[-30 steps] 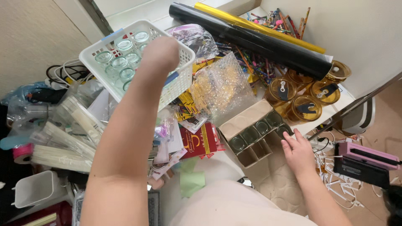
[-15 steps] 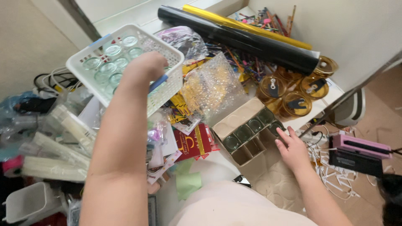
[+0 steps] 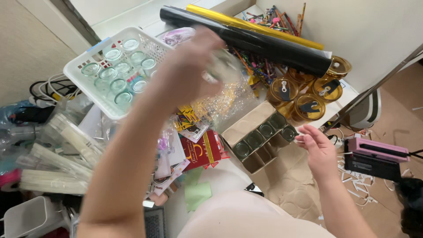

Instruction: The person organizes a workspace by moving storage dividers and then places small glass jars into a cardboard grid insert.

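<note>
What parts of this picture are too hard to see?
Head view:
- Left hand: motion-blurred; the clear jar it holds is only a smear.
- White basket: its right side is hidden behind that hand.
- Cardboard box: inside the near cells is in shadow.
- Right hand: fingers open, holding nothing.

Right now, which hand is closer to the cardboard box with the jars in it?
Right. The right hand sits just beside the cardboard box, at its right end. The left hand is up above it, holding a blurry glass jar.

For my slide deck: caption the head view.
Left hand lifts a clear glass jar from white basket; right hand waits beside cardboard divider box.
</note>
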